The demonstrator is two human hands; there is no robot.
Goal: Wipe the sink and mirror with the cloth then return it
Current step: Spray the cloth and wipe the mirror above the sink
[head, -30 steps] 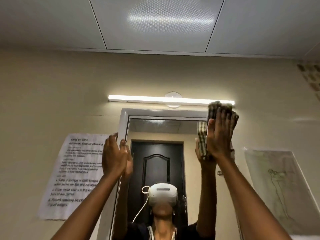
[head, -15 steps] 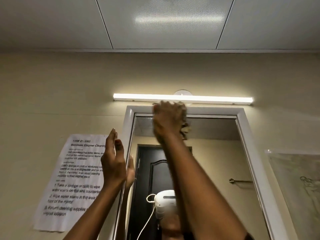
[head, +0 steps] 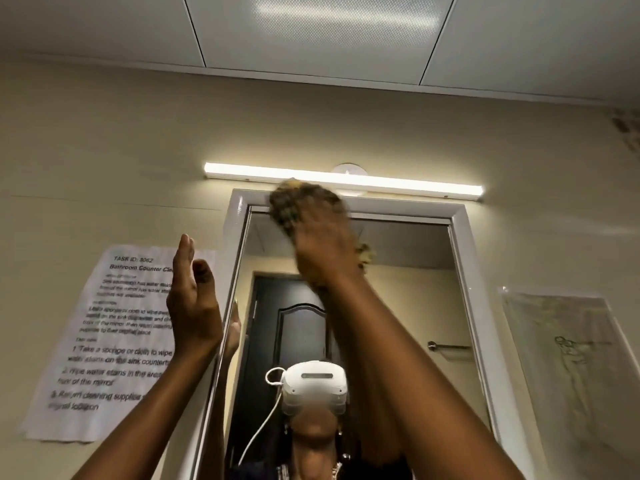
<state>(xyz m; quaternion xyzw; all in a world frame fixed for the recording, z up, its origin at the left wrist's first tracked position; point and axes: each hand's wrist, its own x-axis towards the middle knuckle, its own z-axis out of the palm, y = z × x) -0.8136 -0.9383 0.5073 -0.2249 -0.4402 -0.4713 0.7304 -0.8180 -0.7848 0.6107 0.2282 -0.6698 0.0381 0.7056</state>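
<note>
1. Since a second ago the right hand (head: 320, 251) has swept the cloth (head: 298, 202) from the mirror's upper right corner across to its upper left, where it now blurs with motion; the left hand has barely shifted.
2. Nearest, both forearms rise from the bottom edge, the right one crossing in front of the glass so the palm can reach the top.
3. That hand lies flat with fingers spread over the checked cloth, pressing it against the mirror (head: 398, 289) rather than pinching it; the fabric bunches out above the fingertips and at the right of the wrist.
4. Beside the mirror's left frame, the left hand (head: 192, 306) hangs open and empty, fingers together and upright, thumb curled, probably raised for balance; whether it touches the frame I cannot tell.
5. Farther back, the glass reflects a dark door and a towel bar, and a printed task sheet (head: 114, 337) is taped to the wall at left.
6. Above the frame runs a lit strip lamp (head: 415, 185), which the cloth's top edge overlaps.
7. No sink shows, so the mirror pass looks underway, with the return still ahead.
</note>
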